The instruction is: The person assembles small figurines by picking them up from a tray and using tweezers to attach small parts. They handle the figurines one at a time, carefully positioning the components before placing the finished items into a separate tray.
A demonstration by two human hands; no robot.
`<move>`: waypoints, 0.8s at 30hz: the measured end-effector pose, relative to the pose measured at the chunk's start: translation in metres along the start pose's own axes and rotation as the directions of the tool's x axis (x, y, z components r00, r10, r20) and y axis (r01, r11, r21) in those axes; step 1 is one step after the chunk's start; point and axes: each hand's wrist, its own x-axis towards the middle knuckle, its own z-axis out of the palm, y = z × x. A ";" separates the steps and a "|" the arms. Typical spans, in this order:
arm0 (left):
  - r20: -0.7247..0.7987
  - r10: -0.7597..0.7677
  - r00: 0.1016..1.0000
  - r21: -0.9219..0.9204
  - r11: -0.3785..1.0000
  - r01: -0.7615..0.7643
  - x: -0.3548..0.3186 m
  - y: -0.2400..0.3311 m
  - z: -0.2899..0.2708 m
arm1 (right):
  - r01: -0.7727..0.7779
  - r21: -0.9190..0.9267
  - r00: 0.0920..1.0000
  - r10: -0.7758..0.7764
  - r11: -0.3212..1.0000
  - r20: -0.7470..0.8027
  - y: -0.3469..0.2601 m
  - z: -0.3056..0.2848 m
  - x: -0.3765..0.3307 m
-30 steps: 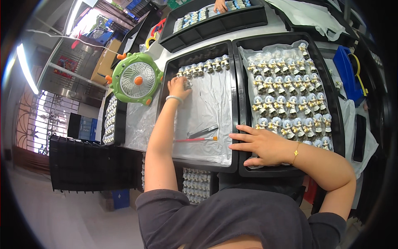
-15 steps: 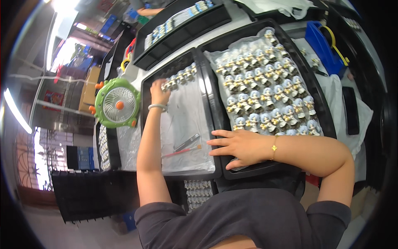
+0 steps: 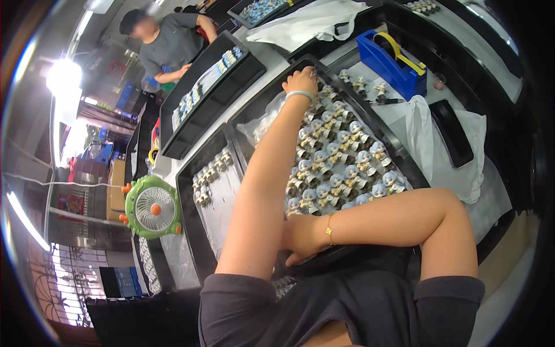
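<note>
Left hand (image 3: pixel 302 82) bent at black tray (image 3: pixel 381 132) far end, can't tell from here if gripping; figurines (image 3: pixel 334 152) its near side, right hand (image 3: pixel 304 231) half-hidden, grip unclear.

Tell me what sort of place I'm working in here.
Probably a small factory or workshop bench: rows of near-identical figurines fill a black tray, a blue tape dispenser sits nearby, and a co-worker stands beside another long tray.
</note>
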 end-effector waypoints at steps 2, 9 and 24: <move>0.063 -0.075 0.995 -0.126 0.989 0.083 0.009 0.000 0.007 | 0.037 -0.033 0.996 -0.040 0.999 -0.084 0.004 0.011 0.004; -0.111 0.020 0.994 -0.719 0.689 -0.094 0.005 -0.061 -0.003 | 0.093 -0.050 0.992 -0.097 0.994 -0.083 0.001 0.008 0.004; 0.141 0.237 0.961 -0.974 -0.142 0.178 -0.306 -0.100 -0.181 | 0.120 0.008 0.986 -0.118 0.993 -0.120 0.004 0.000 0.004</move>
